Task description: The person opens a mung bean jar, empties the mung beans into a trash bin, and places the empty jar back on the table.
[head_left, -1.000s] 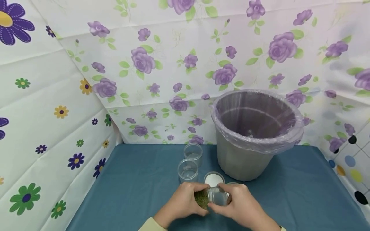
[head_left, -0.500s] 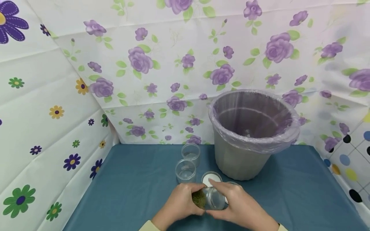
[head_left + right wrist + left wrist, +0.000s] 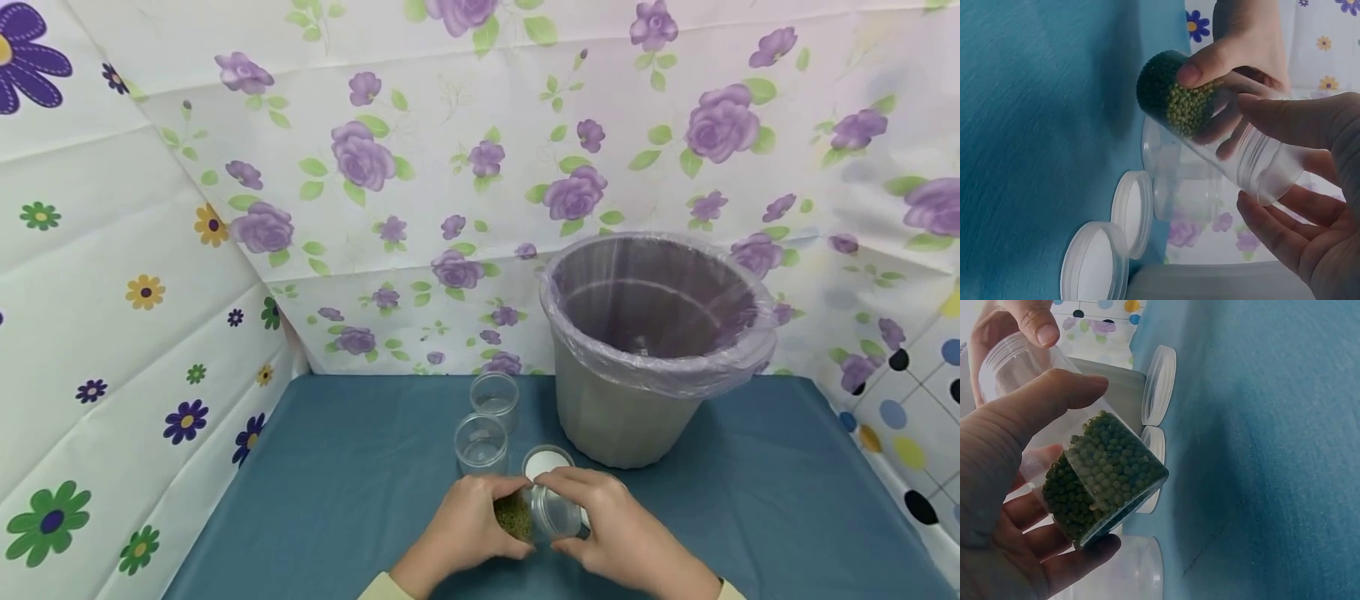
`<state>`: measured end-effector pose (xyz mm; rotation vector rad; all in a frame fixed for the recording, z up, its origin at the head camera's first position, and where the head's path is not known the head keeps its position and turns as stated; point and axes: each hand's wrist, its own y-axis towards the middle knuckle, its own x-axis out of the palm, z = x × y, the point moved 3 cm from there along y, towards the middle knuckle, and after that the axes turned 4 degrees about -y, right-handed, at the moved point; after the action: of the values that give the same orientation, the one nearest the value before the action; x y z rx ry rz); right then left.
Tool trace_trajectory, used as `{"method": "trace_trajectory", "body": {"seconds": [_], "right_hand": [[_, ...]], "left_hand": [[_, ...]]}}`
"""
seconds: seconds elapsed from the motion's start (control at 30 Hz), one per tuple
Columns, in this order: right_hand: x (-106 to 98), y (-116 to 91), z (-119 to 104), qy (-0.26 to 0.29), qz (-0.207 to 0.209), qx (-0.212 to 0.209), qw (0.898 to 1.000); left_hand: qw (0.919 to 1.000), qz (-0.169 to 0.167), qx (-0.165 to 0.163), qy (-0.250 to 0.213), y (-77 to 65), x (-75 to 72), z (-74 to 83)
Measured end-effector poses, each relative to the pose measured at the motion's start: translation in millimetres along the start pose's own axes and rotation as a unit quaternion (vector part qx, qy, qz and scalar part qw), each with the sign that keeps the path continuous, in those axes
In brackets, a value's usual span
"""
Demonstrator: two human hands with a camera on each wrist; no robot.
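A clear plastic jar (image 3: 1094, 403) partly filled with small green beans, like mung beans (image 3: 1107, 465), lies tilted between both hands. My left hand (image 3: 467, 521) grips its bean-filled end, thumb on one side and fingers on the other. At the threaded end, pointing right in the head view, my right hand (image 3: 622, 529) holds the jar with thumb and fingers spread around the rim. The beans rest in the lower end in the right wrist view. Beyond the hands lies a round lid (image 3: 546, 463) with a white liner; a second lid (image 3: 1091, 269) is close by, mostly covered in the head view.
Two open clear jars (image 3: 481, 443) stand one behind the other on the blue cloth (image 3: 360, 467), left of the lids. A large grey bin (image 3: 626, 425) with a plastic liner stands at the back right. Flowered sheets (image 3: 420, 208) hang behind and at the sides.
My right hand's fingers shift around the jar's threaded end. My left hand keeps its grip on the bean end. The head view has swung slightly to the right.
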<state>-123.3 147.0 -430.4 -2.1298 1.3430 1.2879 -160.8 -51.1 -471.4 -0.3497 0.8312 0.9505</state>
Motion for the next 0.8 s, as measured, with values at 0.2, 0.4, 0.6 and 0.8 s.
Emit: {"method": "trace_trajectory", "body": {"seconds": [0.2, 0.4, 0.6, 0.8], "right_hand": [[0.7, 2.7, -2.0, 0.009, 0.029, 0.052, 0.998], [-1.4, 4.4, -0.9, 0.029, 0.025, 0.122, 0.992], [-3.4, 0.7, 0.6, 0.066, -0.016, 0.069, 0.995], [-2.9, 2.5, 0.2, 0.033, 0.014, 0.116, 0.993]], "left_hand": [[0.9998, 0.013, 0.005, 0.014, 0.0, -1.1, 2.2], [0.9995, 0.024, 0.003, 0.022, 1.8, -2.5, 6.8], [0.9996, 0.017, 0.007, 0.020, 0.3, -1.2, 6.1], [0.9996, 0.014, -0.003, 0.024, -0.4, -0.7, 5.4]]}}
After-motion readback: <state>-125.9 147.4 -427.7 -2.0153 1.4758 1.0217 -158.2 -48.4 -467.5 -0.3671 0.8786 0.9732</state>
